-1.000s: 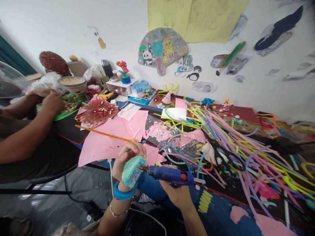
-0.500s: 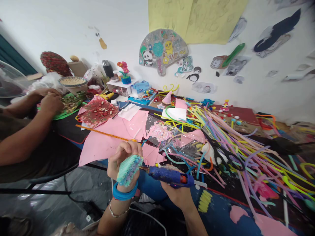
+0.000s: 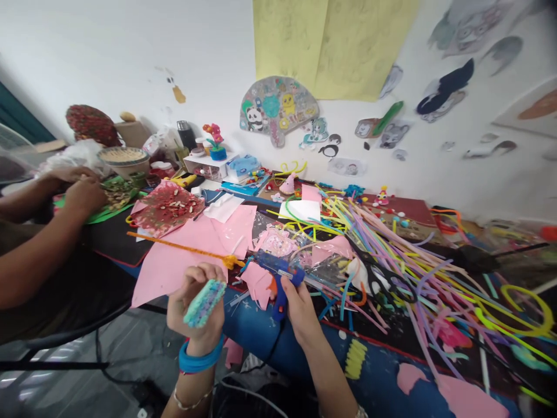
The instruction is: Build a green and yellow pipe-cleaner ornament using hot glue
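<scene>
My left hand (image 3: 177, 305) is closed around a small fuzzy block of turquoise and lilac pipe cleaners (image 3: 205, 303), held up in front of the table edge. My right hand (image 3: 303, 313) has its fingers on a blue hot glue gun (image 3: 296, 275), low over the table among the scraps. The gun's nozzle end points away to the left, and its handle comes down toward me. Beyond my hands an orange pipe cleaner (image 3: 183, 246) with a bunched end lies across pink sheets (image 3: 163, 270).
Many coloured pipe cleaners (image 3: 383, 249) cover the right side, with black scissors (image 3: 383, 278) among them. A yellow ridged piece (image 3: 355, 359) and pink scraps (image 3: 411, 377) lie at the near edge. At the left, another person's hands (image 3: 85, 191) work over green material.
The glue gun has moved away from the turquoise block, and its body has turned away from me toward the table. My left hand with the block has shifted left in view.
</scene>
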A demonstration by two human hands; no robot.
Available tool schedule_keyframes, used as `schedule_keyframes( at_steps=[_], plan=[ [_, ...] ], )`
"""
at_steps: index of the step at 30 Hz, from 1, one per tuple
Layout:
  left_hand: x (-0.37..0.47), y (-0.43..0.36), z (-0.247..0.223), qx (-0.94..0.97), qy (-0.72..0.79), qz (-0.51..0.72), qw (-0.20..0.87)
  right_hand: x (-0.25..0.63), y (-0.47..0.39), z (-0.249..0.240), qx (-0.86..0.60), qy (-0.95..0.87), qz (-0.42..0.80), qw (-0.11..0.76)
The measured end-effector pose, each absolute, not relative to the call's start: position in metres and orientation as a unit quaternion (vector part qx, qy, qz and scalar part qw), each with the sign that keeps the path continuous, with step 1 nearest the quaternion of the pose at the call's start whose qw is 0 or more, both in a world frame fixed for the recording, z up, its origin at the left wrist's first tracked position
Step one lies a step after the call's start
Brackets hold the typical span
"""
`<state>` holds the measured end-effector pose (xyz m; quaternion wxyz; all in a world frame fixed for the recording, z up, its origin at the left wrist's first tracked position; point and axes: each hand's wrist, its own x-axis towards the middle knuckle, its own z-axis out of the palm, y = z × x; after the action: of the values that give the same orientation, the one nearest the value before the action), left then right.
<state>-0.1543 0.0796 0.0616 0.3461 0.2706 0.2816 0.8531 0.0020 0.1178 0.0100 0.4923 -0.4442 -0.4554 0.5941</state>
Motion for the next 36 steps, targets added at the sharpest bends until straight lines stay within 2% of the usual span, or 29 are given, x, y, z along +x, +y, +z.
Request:
schedule_keyframes(
  at_steps=[6, 16, 21, 26, 30, 36],
  plan=[
    [-0.139, 0.086, 0.048, 0.28, 0.299, 0.841, 0.354, -0.02, 0.136, 0.009, -0.533, -0.513, 0.459, 0.492],
    [-0.104, 0.094, 0.03, 0.298, 0.268, 0.827, 0.394, -0.009, 0.134, 0.028, -0.671, -0.638, 0.21, 0.314],
    [-0.095, 0.09, 0.035, 0.314, 0.253, 0.822, 0.402, 0.056, 0.082, 0.04, -0.616, -0.72, 0.177, 0.266],
    [-0.079, 0.086, 0.039, 0.338, 0.285, 0.782, 0.44, 0.148, 0.038, 0.021, -0.56, -0.785, 0.093, 0.248],
    [-0.061, 0.09, 0.034, 0.394, 0.357, 0.718, 0.449, 0.172, 0.031, -0.001, -0.555, -0.781, 0.129, 0.256],
    [-0.036, 0.098, 0.034, 0.46, 0.411, 0.65, 0.444, 0.171, 0.03, -0.004, -0.549, -0.745, 0.217, 0.311]
  ],
)
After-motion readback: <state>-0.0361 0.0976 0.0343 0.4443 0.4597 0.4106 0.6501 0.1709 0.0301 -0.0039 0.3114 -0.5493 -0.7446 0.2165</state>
